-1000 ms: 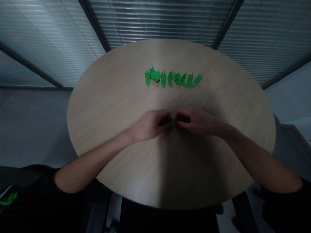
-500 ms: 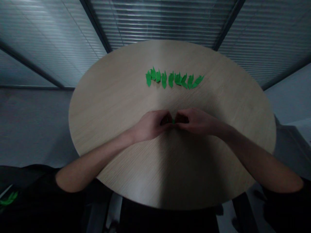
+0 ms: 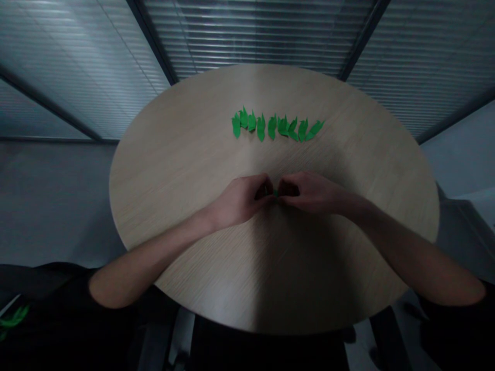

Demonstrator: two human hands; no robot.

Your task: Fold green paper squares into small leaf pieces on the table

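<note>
Over the middle of the round table, my left hand (image 3: 246,197) and my right hand (image 3: 309,192) meet with thumbs and fingers pinched together. Between the fingertips shows a small bit of green paper (image 3: 276,193). Most of this piece is hidden by the fingers, so its shape cannot be told. Farther back on the table lies a row of several small folded green paper pieces (image 3: 261,128), leaf-like with pointed tips. Some touch or overlap, others lie slightly apart.
The round light-wood table (image 3: 185,139) stands against glass panels with blinds (image 3: 255,36). At the lower left, some green strips (image 3: 14,317) show on something dark beside my arm. A shadow falls over the table's front right part.
Hardly anything differs. Both hands stay pinched at the same spot with only a very slight shift, and the row of green pieces lies as before.
</note>
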